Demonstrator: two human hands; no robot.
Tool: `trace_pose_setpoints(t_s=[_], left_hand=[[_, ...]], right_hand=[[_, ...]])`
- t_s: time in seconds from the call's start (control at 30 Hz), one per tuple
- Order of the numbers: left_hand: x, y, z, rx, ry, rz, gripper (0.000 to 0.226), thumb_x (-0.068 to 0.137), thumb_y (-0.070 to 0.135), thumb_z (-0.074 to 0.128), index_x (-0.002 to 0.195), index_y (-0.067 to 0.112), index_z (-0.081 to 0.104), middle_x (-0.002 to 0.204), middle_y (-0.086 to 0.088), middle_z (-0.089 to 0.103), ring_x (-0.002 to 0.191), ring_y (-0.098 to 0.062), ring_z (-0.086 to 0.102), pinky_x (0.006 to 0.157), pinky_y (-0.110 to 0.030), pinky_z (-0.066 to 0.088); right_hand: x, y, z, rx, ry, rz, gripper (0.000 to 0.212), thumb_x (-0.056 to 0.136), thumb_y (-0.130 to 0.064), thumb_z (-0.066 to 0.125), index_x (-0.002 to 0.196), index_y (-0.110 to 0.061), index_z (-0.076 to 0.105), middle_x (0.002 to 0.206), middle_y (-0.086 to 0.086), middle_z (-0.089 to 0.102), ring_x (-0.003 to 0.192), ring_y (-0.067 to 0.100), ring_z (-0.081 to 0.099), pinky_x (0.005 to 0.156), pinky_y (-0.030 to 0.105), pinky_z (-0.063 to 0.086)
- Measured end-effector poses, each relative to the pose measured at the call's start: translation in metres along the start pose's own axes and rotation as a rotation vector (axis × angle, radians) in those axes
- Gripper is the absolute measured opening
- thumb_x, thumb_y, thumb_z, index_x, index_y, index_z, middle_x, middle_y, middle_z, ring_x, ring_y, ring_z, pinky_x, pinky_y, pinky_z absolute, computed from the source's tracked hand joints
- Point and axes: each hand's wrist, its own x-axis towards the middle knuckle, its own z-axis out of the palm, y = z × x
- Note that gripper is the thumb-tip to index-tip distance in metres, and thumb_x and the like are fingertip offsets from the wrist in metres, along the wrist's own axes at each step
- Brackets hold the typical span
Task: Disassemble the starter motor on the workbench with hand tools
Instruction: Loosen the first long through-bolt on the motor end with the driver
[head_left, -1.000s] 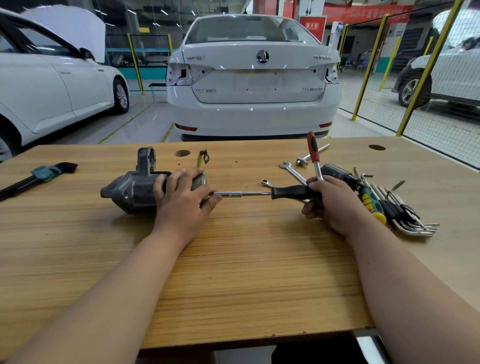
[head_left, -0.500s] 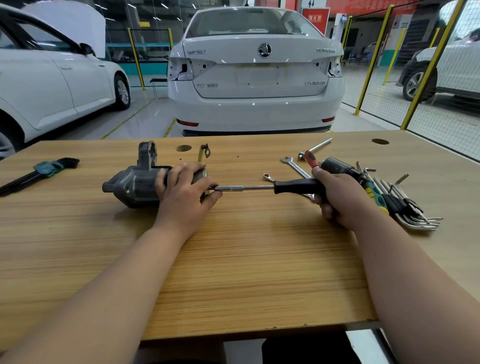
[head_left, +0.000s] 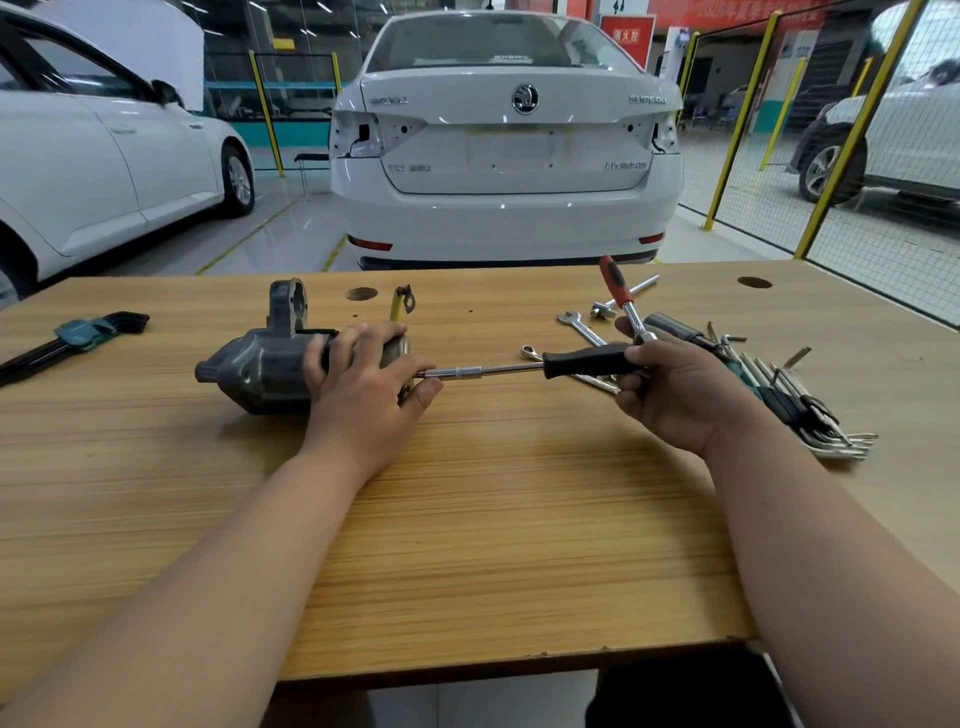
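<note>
The left hand (head_left: 363, 387) still grips the starter motor (head_left: 260, 369); the right hand (head_left: 670, 392), curled round the black driver (head_left: 587, 360), now tips the red-handled ratchet (head_left: 615, 283) upright.

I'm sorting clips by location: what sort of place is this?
Most likely a car repair workshop: white cars parked indoors, yellow-posted mesh fencing, and a workbench holding hand tools and a starter motor.

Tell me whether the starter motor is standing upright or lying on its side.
Lying on its side: the starter motor stretches lengthwise along the workbench, with the left hand gripping it.
</note>
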Motion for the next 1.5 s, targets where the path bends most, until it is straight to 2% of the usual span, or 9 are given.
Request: trace_pose_setpoints(t_s=[0.1,0.27,0.47,0.8,1.07,1.23,1.33,1.4,1.5], left_hand=[[0.0,0.0,0.0,0.001,0.004,0.002,0.029,0.093,0.048,0.048,0.107,0.034,0.069,0.14,-0.001,0.042,0.135,-0.027,0.022,0.109,-0.041,-0.003],[0.0,0.001,0.0,-0.017,0.022,0.001,0.024,0.09,0.043,0.057,0.104,0.029,0.071,0.139,-0.003,0.045,0.133,-0.029,0.024,0.11,-0.045,0.001],[0.001,0.0,0.001,-0.017,0.03,0.007,0.023,0.088,0.04,0.062,0.102,0.026,0.072,0.139,-0.004,0.044,0.132,-0.028,0.025,0.11,-0.048,0.004],[0.001,0.0,0.0,0.029,-0.007,-0.006,0.044,0.084,0.055,0.059,0.122,0.033,0.058,0.14,0.002,0.04,0.135,-0.024,0.021,0.11,-0.04,-0.002],[0.001,0.0,0.001,0.022,-0.002,0.007,0.031,0.091,0.052,0.048,0.11,0.035,0.066,0.14,0.0,0.041,0.135,-0.026,0.021,0.109,-0.042,-0.002],[0.001,0.0,0.0,0.029,-0.019,0.006,0.028,0.093,0.047,0.047,0.106,0.033,0.067,0.141,-0.001,0.039,0.135,-0.029,0.021,0.11,-0.047,0.001],[0.0,0.0,0.0,0.025,-0.026,0.0,0.028,0.092,0.047,0.048,0.107,0.033,0.067,0.141,-0.001,0.039,0.135,-0.028,0.021,0.11,-0.048,0.001],[0.0,0.0,-0.001,0.015,-0.027,0.001,0.027,0.091,0.046,0.049,0.106,0.033,0.067,0.14,-0.001,0.04,0.135,-0.029,0.022,0.11,-0.05,0.003],[0.0,0.0,-0.001,0.0,-0.009,0.002,0.022,0.091,0.043,0.054,0.104,0.032,0.069,0.137,-0.002,0.044,0.134,-0.029,0.026,0.11,-0.049,0.004]], right_hand=[[-0.001,0.003,0.002,0.054,-0.018,-0.003,0.027,0.094,-0.004,0.045,0.111,-0.018,0.061,0.087,0.006,0.053,0.051,0.01,0.049,0.05,0.023,0.047],[0.0,0.003,0.01,-0.311,0.12,-0.022,0.019,0.102,-0.032,0.051,0.116,-0.022,0.058,0.094,0.013,0.062,0.048,0.015,0.056,0.049,0.031,0.052],[0.002,0.005,0.005,-0.804,0.274,-0.104,0.036,0.098,-0.056,0.041,0.098,-0.027,0.063,0.051,-0.005,0.061,0.038,0.012,0.049,0.042,0.026,0.043],[0.002,0.003,0.008,-0.278,0.148,-0.017,0.009,0.098,-0.017,0.06,0.107,-0.017,0.061,0.086,0.008,0.058,0.055,0.013,0.051,0.052,0.027,0.05],[0.001,0.004,0.008,0.0,0.054,-0.007,0.024,0.095,-0.001,0.048,0.11,-0.017,0.06,0.102,0.01,0.058,0.081,0.019,0.057,0.068,0.031,0.05],[0.002,0.011,0.012,-0.576,0.248,-0.154,0.024,0.099,-0.036,0.056,0.116,-0.019,0.056,0.1,0.011,0.068,0.069,0.019,0.071,0.057,0.027,0.056],[0.004,0.01,0.008,-0.789,0.33,-0.163,0.036,0.1,-0.054,0.043,0.107,-0.022,0.059,0.068,0.0,0.069,0.044,0.009,0.06,0.044,0.025,0.048],[0.006,0.01,0.006,-0.88,0.374,-0.16,0.043,0.099,-0.058,0.04,0.094,-0.023,0.063,0.05,-0.005,0.061,0.036,0.006,0.052,0.042,0.025,0.041],[0.008,0.011,0.006,-0.807,0.36,-0.172,0.037,0.098,-0.053,0.048,0.094,-0.022,0.066,0.055,-0.001,0.057,0.041,0.011,0.049,0.043,0.026,0.038]])
